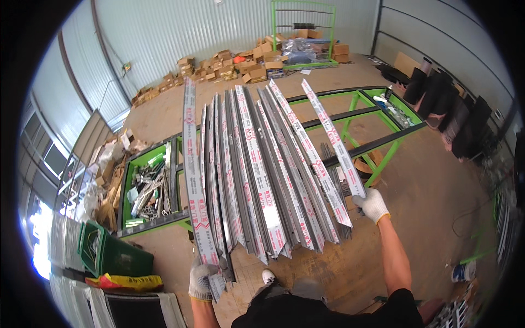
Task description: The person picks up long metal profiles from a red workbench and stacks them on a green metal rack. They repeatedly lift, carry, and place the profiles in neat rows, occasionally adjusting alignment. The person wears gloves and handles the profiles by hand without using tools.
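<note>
The left hand (202, 280) is closed around the left strip (193, 180), the right hand (374, 206) around the right strip (331, 135); other strips (255, 158) lie between, across the bench (377, 143).

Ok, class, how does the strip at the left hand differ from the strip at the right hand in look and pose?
The left strip runs nearly straight up the picture; the right strip slants, its lower end toward the right. The left strip looks longer in this view, the right strip shorter. Both are narrow with red markings, and the gloved left hand and right hand are at their lower ends.
</note>
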Tool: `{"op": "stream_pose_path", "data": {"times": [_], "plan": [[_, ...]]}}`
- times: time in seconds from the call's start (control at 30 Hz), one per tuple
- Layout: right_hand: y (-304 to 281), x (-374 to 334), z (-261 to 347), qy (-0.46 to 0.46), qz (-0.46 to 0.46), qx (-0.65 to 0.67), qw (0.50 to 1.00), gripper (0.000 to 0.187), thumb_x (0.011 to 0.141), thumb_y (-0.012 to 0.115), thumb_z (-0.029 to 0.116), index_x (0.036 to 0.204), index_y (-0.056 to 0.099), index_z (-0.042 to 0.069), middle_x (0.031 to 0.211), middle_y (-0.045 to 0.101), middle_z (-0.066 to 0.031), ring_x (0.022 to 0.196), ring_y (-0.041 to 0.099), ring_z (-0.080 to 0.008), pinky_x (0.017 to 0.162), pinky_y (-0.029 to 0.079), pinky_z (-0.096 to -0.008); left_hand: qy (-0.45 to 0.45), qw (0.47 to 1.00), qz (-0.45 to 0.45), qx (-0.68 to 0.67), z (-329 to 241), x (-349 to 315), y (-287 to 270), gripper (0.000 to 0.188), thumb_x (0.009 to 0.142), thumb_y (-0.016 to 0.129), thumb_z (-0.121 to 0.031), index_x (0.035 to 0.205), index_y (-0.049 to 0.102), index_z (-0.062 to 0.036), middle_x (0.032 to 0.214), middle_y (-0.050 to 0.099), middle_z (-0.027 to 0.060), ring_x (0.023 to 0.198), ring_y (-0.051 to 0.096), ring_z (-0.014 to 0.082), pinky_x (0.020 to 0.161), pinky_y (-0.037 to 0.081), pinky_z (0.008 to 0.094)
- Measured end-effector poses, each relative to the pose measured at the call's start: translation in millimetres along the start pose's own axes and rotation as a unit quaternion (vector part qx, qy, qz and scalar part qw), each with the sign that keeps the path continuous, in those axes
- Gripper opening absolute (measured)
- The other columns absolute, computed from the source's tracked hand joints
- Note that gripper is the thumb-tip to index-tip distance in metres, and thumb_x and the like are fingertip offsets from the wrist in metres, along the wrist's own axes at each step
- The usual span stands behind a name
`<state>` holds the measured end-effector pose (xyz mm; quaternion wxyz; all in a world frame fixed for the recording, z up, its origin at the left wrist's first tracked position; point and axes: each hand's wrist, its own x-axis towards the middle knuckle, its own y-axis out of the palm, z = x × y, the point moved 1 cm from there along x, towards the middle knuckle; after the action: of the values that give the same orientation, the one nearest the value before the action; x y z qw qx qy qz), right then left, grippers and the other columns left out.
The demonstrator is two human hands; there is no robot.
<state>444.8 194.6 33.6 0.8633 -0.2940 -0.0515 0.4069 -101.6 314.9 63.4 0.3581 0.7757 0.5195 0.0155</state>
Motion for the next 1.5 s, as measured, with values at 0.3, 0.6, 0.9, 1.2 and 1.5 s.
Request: {"op": "stream_pose_path", "data": {"times": [0.3, 0.6, 0.9, 1.2, 1.5], "plan": [[-22, 153, -92, 0.015, 0.093, -0.012, 0.995, 0.037, 0.096, 0.076, 0.026, 0.113, 0.076, -0.006, 0.088, 0.078, -0.0164, 0.079, 0.074, -0.0263, 0.077, 0.058, -0.0402, 0.017, 0.999, -0.009, -0.040, 76, 32, 89, 0.056, 0.070, 0.063, -0.003, 0.125, 0.063, 0.0069, 0.085, 0.068, 0.0197, 0.064, 0.068, 0.0366, 0.057, 0.059, 0.0501], [-78, 208, -37, -0.160, 0.079, -0.324, 0.929, 0.083, 0.088, 0.083, 0.042, 0.150, 0.056, -0.006, 0.124, 0.075, -0.0312, 0.116, 0.072, -0.0501, 0.106, 0.057, -0.0520, 0.015, 0.991, -0.078, -0.111, 167, 12, 203, 0.062, 0.069, 0.064, 0.000, 0.130, 0.061, 0.0094, 0.090, 0.070, 0.0219, 0.070, 0.072, 0.0346, 0.063, 0.062, 0.0431], [-24, 136, 176, -0.705, 0.049, -0.096, 0.701, 0.076, 0.075, 0.087, 0.005, 0.145, 0.061, -0.001, 0.154, 0.053, -0.0293, 0.144, 0.054, -0.0479, 0.123, 0.047, -0.0560, -0.033, 0.941, -0.224, 0.253, 176, -48, 253, 0.046, 0.080, 0.074, -0.009, 0.123, 0.064, 0.0017, 0.090, 0.074, 0.0107, 0.076, 0.071, 0.0214, 0.071, 0.058, 0.0361], [-96, 232, 176, -0.702, 0.016, -0.340, 0.626, 0.025, 0.081, 0.084, 0.025, 0.101, 0.075, 0.013, 0.100, 0.074, -0.0071, 0.114, 0.072, -0.0274, 0.113, 0.052, -0.0538, 0.038, 0.697, -0.266, 0.665, 153, -104, 226, 0.048, 0.074, 0.074, -0.006, 0.121, 0.077, 0.0003, 0.075, 0.072, 0.0182, 0.069, 0.075, 0.0294, 0.070, 0.060, 0.0394], [-140, 273, 43, -0.279, 0.067, -0.381, 0.879, 0.060, 0.095, 0.076, 0.061, 0.114, 0.078, 0.004, 0.108, 0.080, -0.0247, 0.104, 0.078, -0.0438, 0.092, 0.062, -0.0534, 0.338, 0.490, -0.431, 0.678, 115, -75, 210, 0.077, 0.085, 0.069, 0.013, 0.159, 0.053, -0.0016, 0.158, 0.055, 0.0228, 0.150, 0.052, 0.0397, 0.125, 0.042, 0.0496]]}}
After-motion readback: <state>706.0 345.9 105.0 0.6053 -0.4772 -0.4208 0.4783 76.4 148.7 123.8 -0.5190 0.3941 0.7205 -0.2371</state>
